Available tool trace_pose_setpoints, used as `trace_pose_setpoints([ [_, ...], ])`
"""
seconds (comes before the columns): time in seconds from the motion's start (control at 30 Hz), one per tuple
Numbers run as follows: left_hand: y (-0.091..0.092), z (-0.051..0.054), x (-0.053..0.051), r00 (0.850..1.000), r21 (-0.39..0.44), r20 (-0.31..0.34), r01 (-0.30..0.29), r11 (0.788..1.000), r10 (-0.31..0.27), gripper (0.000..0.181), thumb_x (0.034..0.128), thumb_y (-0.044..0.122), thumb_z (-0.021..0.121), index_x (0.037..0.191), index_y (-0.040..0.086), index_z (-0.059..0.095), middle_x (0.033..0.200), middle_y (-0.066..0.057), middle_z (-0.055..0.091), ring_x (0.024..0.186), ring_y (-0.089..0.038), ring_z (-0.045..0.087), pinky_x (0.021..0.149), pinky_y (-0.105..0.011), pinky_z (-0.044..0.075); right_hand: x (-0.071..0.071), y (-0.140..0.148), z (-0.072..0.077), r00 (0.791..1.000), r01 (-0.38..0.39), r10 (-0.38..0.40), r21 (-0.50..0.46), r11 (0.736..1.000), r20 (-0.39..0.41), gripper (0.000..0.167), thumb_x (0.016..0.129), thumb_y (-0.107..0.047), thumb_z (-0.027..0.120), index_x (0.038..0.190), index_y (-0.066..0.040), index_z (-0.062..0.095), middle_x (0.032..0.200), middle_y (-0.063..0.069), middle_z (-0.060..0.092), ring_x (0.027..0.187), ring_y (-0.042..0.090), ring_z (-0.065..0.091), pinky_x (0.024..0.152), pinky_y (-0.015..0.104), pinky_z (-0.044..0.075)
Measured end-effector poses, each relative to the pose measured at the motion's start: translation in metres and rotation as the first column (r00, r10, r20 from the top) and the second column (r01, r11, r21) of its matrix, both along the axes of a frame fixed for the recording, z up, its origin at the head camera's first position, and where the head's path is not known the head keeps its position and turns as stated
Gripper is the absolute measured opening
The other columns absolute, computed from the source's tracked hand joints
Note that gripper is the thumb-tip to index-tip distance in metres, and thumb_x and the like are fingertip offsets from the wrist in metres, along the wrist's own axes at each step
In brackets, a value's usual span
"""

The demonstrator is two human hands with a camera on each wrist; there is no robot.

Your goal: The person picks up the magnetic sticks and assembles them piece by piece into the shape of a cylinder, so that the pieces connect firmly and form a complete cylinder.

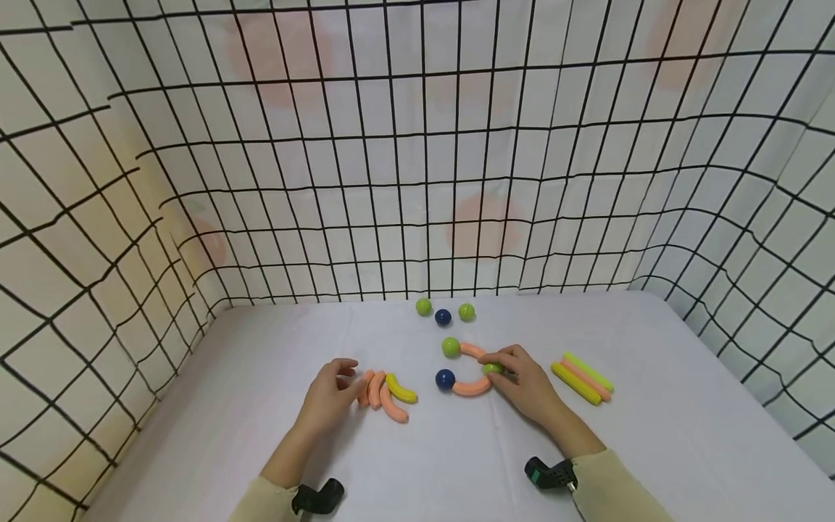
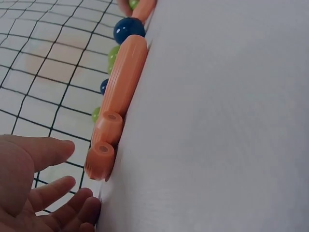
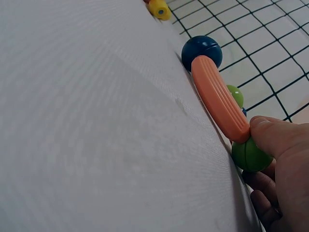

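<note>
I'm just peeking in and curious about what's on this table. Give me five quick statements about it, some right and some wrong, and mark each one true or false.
1. The right hand holds a green ball. True.
2. All three straight sticks are yellow. False: one is yellow, one pinkish-orange and one yellow-green.
3. A yellow curved piece lies beside orange curved pieces. True.
4. The left hand grips the yellow curved piece. False: it holds nothing, and the orange curved pieces are nearest to it.
5. Toward the back, a dark blue ball sits between two other green balls. True.
</note>
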State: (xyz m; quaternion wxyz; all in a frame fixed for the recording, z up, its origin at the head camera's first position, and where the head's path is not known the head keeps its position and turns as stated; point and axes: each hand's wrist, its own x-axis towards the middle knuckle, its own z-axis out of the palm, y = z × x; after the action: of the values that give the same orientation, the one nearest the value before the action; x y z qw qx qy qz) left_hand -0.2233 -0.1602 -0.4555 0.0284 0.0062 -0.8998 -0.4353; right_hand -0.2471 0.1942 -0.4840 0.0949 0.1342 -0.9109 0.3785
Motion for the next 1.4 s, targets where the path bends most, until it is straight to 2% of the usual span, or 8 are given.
trace_pose_setpoints([
  [0.23, 0.0012, -0.0109, -0.0045, 1.0, -0.072, -0.021, -0.011, 0.997, 0.009, 0.037, 0.0879, 0.02, 0.074, 0.122, 0.009, 0.064, 0.11, -0.007, 0.066, 0.088, -0.017, 0.058, 0.071, -0.028, 0.047, 0.0013, 0.0022, -0.0012, 1.0, -0.004, 0.004, -0.005, 1.0, -0.003, 0.028, 0.094, -0.017, 0.07, 0.117, -0.032, 0.07, 0.11, -0.005, 0.058, 0.099, 0.013, 0.055, 0.087, 0.032, 0.048],
  [0.6, -0.0004, -0.0097, -0.0012, 0.999, -0.08, -0.047, -0.029, 0.996, 0.025, 0.025, 0.0902, 0.021, 0.073, 0.109, 0.005, 0.069, 0.092, -0.006, 0.065, 0.078, -0.015, 0.055, 0.065, -0.026, 0.046, 0.0006, 0.0004, 0.0024, 1.0, -0.013, 0.013, -0.012, 1.0, 0.013, 0.027, 0.094, -0.017, 0.07, 0.118, -0.029, 0.071, 0.111, -0.003, 0.058, 0.099, 0.014, 0.054, 0.086, 0.031, 0.047],
  [1.03, -0.0002, -0.0095, -0.0026, 0.992, -0.119, -0.106, -0.074, 0.99, 0.061, 0.028, 0.0873, 0.027, 0.078, 0.102, 0.004, 0.073, 0.088, -0.006, 0.068, 0.077, -0.014, 0.058, 0.066, -0.026, 0.048, 0.0018, 0.0011, 0.0022, 1.0, -0.001, 0.001, -0.001, 1.0, 0.002, 0.028, 0.093, -0.016, 0.07, 0.117, -0.031, 0.071, 0.111, -0.004, 0.058, 0.1, 0.014, 0.055, 0.089, 0.034, 0.048],
  [1.23, -0.0008, -0.0093, 0.0003, 0.988, -0.069, -0.123, -0.106, 0.992, 0.097, 0.032, 0.0857, 0.03, 0.08, 0.106, 0.005, 0.075, 0.093, -0.007, 0.069, 0.08, -0.015, 0.06, 0.066, -0.025, 0.048, 0.0031, 0.0011, 0.0022, 1.0, -0.013, 0.013, -0.024, 1.0, -0.001, 0.027, 0.093, -0.017, 0.07, 0.117, -0.03, 0.071, 0.111, -0.003, 0.058, 0.1, 0.014, 0.055, 0.088, 0.032, 0.048],
  [1.4, -0.0023, -0.0079, -0.0025, 0.992, 0.015, -0.077, -0.095, 0.995, 0.096, 0.031, 0.0871, 0.023, 0.078, 0.113, 0.007, 0.074, 0.1, -0.01, 0.068, 0.084, -0.017, 0.059, 0.062, -0.022, 0.049, 0.0034, -0.0004, 0.0032, 1.0, -0.007, 0.007, -0.024, 1.0, -0.001, 0.027, 0.093, -0.017, 0.07, 0.117, -0.03, 0.071, 0.11, -0.004, 0.058, 0.099, 0.014, 0.054, 0.087, 0.031, 0.048],
])
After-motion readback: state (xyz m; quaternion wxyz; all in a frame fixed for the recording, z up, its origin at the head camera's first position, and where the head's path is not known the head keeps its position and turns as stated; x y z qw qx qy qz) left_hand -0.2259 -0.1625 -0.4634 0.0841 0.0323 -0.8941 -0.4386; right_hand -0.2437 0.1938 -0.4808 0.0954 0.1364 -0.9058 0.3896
